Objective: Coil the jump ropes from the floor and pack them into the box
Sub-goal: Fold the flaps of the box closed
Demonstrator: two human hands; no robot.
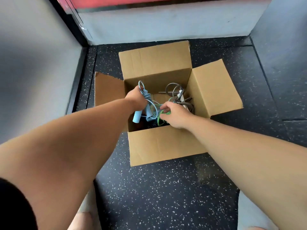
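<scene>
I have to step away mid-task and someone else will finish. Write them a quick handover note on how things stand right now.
Left hand: grips the coiled blue jump rope in the open box, handles hanging down.
Right hand: pinches the green rope inside the box.
Done: grey rope lies at the box's far right.
Left: release and settle blue and green. No rope shows on the visible floor; check beyond the view.

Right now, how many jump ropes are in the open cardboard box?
3: light blue rope in the left hand, green rope in the right hand, grey rope back right. Others may lie hidden below.
</scene>
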